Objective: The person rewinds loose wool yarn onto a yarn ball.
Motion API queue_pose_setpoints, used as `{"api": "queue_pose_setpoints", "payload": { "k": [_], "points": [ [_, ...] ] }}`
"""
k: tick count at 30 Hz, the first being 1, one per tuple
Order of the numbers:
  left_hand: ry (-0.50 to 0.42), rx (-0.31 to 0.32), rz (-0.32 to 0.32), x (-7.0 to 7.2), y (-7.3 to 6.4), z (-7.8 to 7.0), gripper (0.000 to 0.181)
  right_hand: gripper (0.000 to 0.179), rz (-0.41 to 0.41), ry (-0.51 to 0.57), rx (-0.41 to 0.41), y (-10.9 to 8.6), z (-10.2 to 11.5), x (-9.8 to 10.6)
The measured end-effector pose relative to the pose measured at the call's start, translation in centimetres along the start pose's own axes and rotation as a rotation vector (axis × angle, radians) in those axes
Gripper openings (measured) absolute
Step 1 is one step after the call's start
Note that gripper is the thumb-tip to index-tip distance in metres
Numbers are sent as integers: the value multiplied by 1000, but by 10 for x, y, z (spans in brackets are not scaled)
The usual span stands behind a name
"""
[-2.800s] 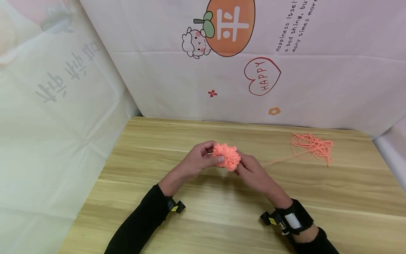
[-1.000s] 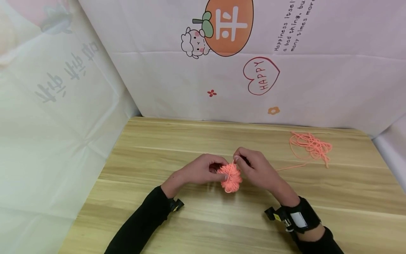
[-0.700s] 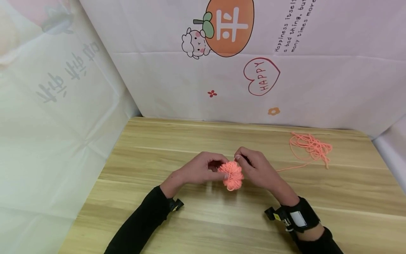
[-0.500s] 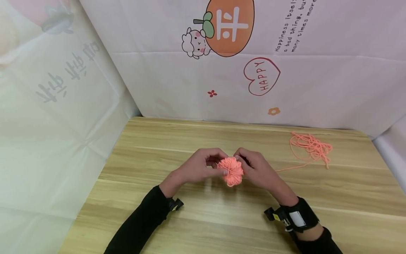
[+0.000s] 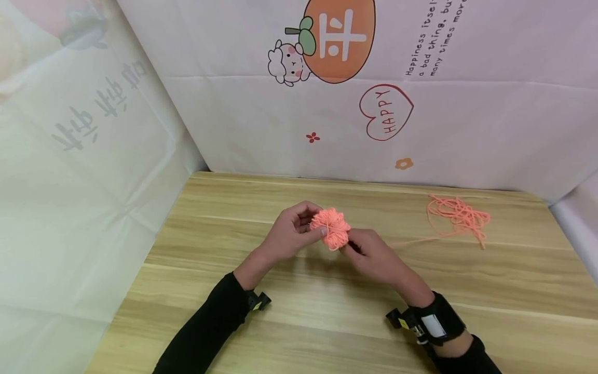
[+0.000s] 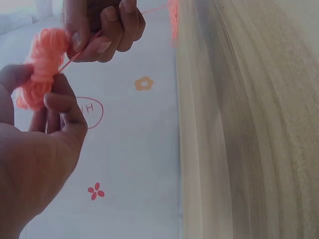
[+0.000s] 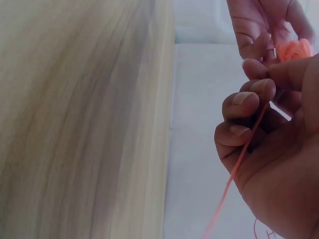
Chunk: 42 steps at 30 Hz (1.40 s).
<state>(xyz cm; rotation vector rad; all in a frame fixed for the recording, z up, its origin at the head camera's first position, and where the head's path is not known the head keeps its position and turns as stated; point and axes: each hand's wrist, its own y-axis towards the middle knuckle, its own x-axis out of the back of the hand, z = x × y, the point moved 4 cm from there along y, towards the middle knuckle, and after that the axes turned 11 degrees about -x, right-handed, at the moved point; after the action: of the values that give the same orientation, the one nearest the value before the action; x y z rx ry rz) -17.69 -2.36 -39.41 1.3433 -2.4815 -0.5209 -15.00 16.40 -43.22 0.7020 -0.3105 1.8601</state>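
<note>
A small bundle of coral yarn, wound tight round its middle, is held above the table between thumb and fingers of my left hand. My right hand is close on its right side. In the left wrist view a strand runs from the bundle to the pinched thumb and finger of the right hand. The right wrist view shows the yarn strand passing across the curled fingers of the right hand and trailing down out of frame.
A loose tangle of coral yarn lies at the back right of the wooden table, its strand leading toward the right hand. A white printed cloth hangs behind the table, and another white cloth hangs at the left.
The right hand has gone from the bundle's far side, where it drew the strand up, down to its near right side. The left hand has raised the bundle away and slightly left.
</note>
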Motion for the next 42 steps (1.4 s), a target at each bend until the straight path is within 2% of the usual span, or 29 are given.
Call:
{"api": "queue_pose_setpoints", "payload": {
  "k": [4, 6, 10, 16, 22, 27, 29, 30, 33, 36, 37, 42],
  "points": [
    [34, 44, -84, 5, 0, 1, 27, 20, 22, -1, 11, -1, 3, -3],
    [42, 62, -106, 6, 0, 2, 27, 20, 33, -9, 12, -2, 4, -4],
    [65, 81, -117, 6, 0, 4, 27, 22, 36, -41, 30, -3, 7, -5],
    [192, 105, -108, 3, -2, 4, 25, 23, 31, -77, 80, -5, 18, -3],
    [314, 102, -35, -3, -4, 2, 24, 23, 19, -68, 86, -7, 24, 1],
    [339, 64, 37, -6, -5, 4, 24, 22, 7, -72, 33, -9, 24, 5],
    [340, 55, 61, -7, -4, 5, 24, 23, -7, -74, 30, -10, 33, 10],
    [346, 51, 75, -7, -5, 11, 24, 23, -16, -69, 29, -10, 39, 12],
    [357, 57, 118, -6, -6, 27, 25, 22, -28, -54, 14, -10, 36, 17],
    [361, 58, 169, -5, -7, 43, 25, 22, -47, -48, -16, -9, 26, 19],
    [359, 62, 185, -6, -7, 44, 25, 22, -52, -47, -24, -8, 22, 19],
    [322, 48, 260, -11, -8, 43, 23, 21, -86, -31, -29, -9, 39, 27]
  ]
}}
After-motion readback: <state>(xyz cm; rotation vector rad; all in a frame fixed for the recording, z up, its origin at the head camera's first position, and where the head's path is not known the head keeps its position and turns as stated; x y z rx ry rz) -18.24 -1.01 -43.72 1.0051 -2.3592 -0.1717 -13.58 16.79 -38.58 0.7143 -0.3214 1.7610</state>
